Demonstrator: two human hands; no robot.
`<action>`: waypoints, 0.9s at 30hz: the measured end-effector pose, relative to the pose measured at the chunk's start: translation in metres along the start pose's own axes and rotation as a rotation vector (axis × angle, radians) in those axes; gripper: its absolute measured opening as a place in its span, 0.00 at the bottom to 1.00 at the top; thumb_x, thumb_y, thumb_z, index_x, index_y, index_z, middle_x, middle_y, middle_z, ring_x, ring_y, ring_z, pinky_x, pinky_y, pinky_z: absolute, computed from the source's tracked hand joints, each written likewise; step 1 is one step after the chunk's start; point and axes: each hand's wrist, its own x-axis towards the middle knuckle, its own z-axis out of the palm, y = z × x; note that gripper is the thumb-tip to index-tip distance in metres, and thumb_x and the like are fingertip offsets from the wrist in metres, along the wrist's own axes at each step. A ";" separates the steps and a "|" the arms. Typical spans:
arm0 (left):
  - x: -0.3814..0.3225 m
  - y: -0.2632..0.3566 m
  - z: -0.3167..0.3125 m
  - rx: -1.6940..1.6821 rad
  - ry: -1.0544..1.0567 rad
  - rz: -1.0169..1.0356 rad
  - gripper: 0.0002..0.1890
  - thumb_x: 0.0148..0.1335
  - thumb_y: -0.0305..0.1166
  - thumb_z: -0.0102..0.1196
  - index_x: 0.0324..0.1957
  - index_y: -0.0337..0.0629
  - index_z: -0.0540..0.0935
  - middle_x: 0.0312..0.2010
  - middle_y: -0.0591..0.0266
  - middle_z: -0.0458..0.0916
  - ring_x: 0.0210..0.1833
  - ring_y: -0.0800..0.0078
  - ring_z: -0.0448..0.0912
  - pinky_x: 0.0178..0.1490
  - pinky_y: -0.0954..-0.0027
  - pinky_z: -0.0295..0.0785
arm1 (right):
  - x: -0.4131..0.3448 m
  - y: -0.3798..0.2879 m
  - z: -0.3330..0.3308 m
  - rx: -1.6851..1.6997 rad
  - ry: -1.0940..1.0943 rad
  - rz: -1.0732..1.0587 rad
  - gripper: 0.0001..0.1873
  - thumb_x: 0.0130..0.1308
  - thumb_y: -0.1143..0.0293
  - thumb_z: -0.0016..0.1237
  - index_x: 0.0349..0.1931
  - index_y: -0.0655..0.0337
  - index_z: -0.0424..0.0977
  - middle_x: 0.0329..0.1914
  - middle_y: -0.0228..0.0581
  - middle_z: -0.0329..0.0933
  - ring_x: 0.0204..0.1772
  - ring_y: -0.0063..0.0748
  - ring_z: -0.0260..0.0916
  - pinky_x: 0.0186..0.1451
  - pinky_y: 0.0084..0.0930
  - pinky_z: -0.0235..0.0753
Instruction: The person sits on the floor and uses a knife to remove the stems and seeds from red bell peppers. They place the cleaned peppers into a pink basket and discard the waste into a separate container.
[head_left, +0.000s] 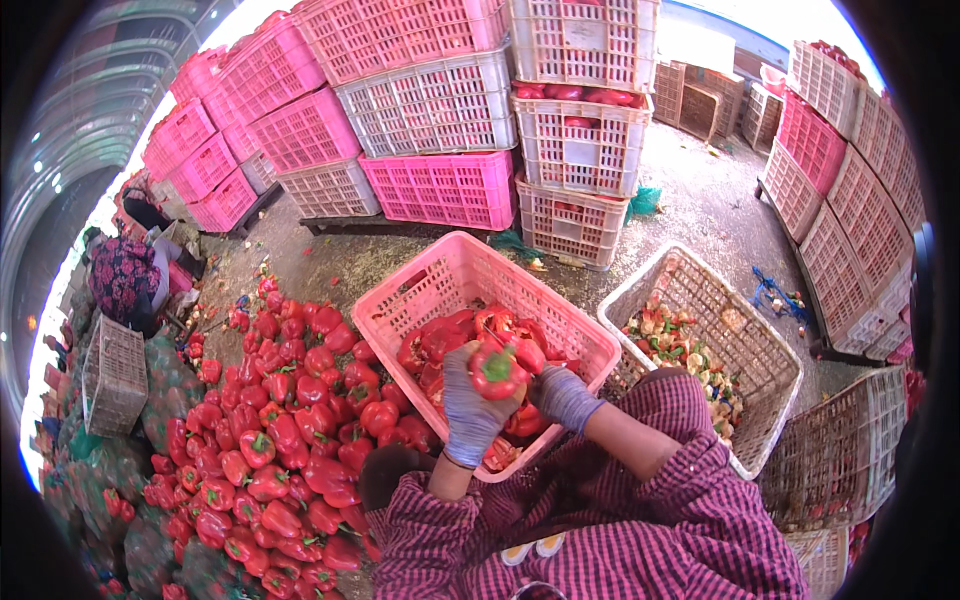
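My left hand (474, 412), in a grey knit glove, grips a whole red bell pepper (496, 377) with its green stem end turned up. Close against the pepper's right side is my right hand (564, 396), gloved too, its fingers curled. Whether it holds a tool is hidden. Both hands are above a pink plastic crate (405, 289) that contains opened red pepper pieces (442, 337). To the right of it stands a dirty white crate (757, 352) with pepper cores and green stems (679, 334) inside.
A large heap of red bell peppers (277, 435) lies on the floor at left, beside filled mesh bags (112, 480). Stacked pink and white crates (435, 112) rise ahead, more (862, 202) at right. Another person (124, 274) crouches at far left. Blue twine (776, 289) lies on the floor.
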 end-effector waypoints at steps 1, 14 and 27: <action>0.005 0.015 -0.001 -0.151 0.004 -0.111 0.34 0.43 0.26 0.70 0.53 0.41 0.67 0.47 0.59 0.71 0.50 0.65 0.74 0.50 0.62 0.76 | 0.002 0.010 0.005 -0.031 -0.026 0.046 0.44 0.60 0.67 0.45 0.73 0.60 0.37 0.24 0.55 0.76 0.27 0.53 0.76 0.33 0.47 0.73; 0.010 0.024 -0.034 -0.893 0.193 -0.416 0.29 0.54 0.28 0.61 0.60 0.42 0.68 0.52 0.54 0.75 0.49 0.64 0.79 0.45 0.64 0.83 | -0.040 -0.014 -0.096 0.326 -0.053 0.225 0.22 0.61 0.69 0.46 0.58 0.59 0.70 0.28 0.46 0.80 0.26 0.33 0.79 0.30 0.30 0.77; -0.019 0.012 0.033 0.310 -0.110 0.329 0.35 0.46 0.25 0.62 0.58 0.33 0.65 0.55 0.45 0.68 0.59 0.49 0.68 0.63 0.53 0.63 | -0.065 -0.062 -0.114 0.917 0.025 0.078 0.34 0.56 0.55 0.62 0.63 0.54 0.67 0.18 0.25 0.70 0.17 0.15 0.63 0.19 0.17 0.63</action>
